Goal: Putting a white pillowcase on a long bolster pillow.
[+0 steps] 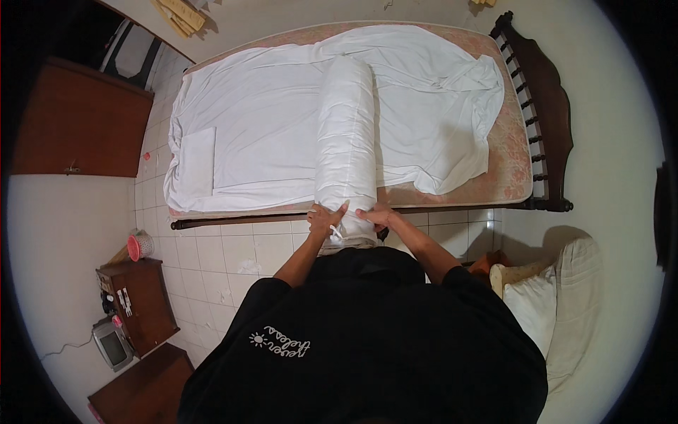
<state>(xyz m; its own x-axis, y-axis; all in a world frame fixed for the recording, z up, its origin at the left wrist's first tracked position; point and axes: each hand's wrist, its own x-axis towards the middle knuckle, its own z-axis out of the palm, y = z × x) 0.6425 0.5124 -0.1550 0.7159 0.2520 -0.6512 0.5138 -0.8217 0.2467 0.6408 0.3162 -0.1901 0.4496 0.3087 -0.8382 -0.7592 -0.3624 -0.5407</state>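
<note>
A thick white roll of quilted bedding (347, 127) lies across the bed, its near end sticking out over the mattress edge close to my body. My left hand (324, 218) grips the left side of that near end, thumb on top. On its right side my right hand (377, 215) holds on, thumb on top and the other fingers partly hidden. A short white tie hangs by my left hand. Under the roll, a wrinkled white sheet (265, 122) covers much of the floral mattress (511, 159). A folded white cloth (197, 161) lies at the sheet's left end.
A dark wooden headboard (548, 106) stands at the bed's right. Pillows (532, 297) and a beige cushion (577, 297) are at the lower right. On the left are a wooden cabinet (143, 307), a small television (112, 345), a pink-rimmed basket (140, 247) and a brown door (85, 122).
</note>
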